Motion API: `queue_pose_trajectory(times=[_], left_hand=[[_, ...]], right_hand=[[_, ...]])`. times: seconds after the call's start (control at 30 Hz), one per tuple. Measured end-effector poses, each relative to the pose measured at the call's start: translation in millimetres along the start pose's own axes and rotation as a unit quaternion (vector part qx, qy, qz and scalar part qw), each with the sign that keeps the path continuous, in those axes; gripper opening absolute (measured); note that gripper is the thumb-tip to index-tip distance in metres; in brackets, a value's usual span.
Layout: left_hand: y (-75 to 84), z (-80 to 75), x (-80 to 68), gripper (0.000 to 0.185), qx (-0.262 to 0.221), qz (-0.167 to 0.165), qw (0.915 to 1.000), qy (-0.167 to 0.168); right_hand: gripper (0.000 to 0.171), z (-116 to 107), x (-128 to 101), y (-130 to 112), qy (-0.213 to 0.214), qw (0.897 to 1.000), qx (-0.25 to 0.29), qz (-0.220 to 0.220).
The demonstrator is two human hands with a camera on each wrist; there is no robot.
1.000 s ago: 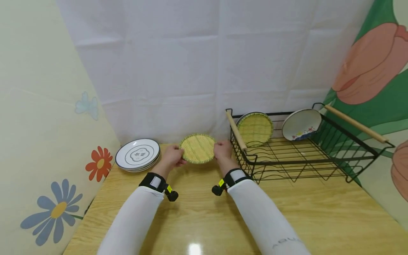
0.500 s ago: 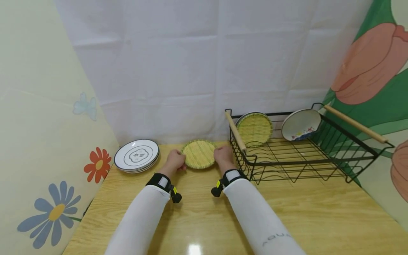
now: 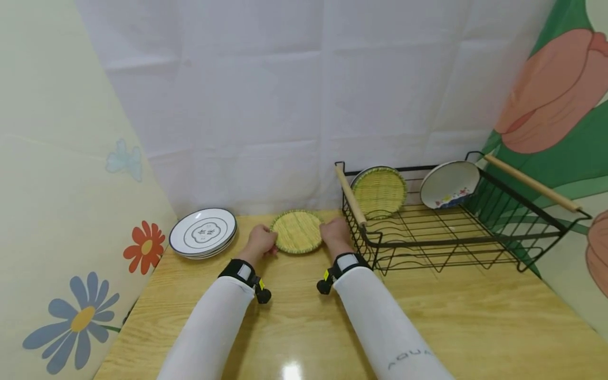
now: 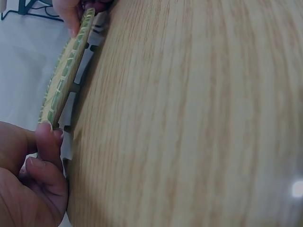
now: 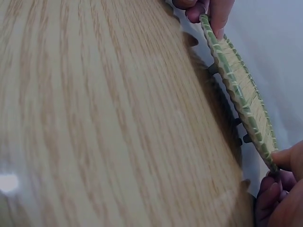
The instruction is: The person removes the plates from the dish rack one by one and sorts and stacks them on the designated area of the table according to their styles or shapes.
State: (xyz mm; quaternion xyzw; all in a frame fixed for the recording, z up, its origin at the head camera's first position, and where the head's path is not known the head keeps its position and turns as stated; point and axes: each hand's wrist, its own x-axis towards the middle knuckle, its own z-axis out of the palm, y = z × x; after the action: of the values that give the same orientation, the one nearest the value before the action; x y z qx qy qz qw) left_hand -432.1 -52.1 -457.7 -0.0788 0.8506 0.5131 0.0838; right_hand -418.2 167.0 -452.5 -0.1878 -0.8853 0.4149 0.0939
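Two hands hold one woven plate.
Left hand (image 3: 260, 244) and right hand (image 3: 335, 236) pinch the woven plate (image 3: 297, 231) at the tabletop's (image 3: 304, 316) back edge.

Round woven bamboo tray (image 3: 297, 231), green-rimmed, tilted just above the table.

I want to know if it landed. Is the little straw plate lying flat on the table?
Not yet: the woven plate hangs just above the table, gap beneath, both hands pinching its rim.

A glossy wooden table (image 3: 456, 316) stands before a white cloth backdrop (image 3: 285, 105), with flower-printed walls (image 3: 71, 211) either side.
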Motion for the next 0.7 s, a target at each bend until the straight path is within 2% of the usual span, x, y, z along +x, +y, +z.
queue_pose_trajectory(times=[0.13,0.4,0.7], left_hand=[[0.9,-1.0,-0.5,0.025,0.003,-0.004,1.0,0.0],[1.7,-0.8,-1.8,0.024,0.01,-0.009,0.9999,-0.001],[1.2,-0.9,-2.9,0.027,-0.006,-0.001,1.0,0.0]], right_hand=[[0.029,0.7,1.5,0.8,-0.002,1.0,-0.008,-0.004],[0.041,2.0,2.5,3.2,-0.03,0.999,0.007,0.026],[0.043,3.7,3.5,6.0,-0.018,1.0,0.011,0.016]])
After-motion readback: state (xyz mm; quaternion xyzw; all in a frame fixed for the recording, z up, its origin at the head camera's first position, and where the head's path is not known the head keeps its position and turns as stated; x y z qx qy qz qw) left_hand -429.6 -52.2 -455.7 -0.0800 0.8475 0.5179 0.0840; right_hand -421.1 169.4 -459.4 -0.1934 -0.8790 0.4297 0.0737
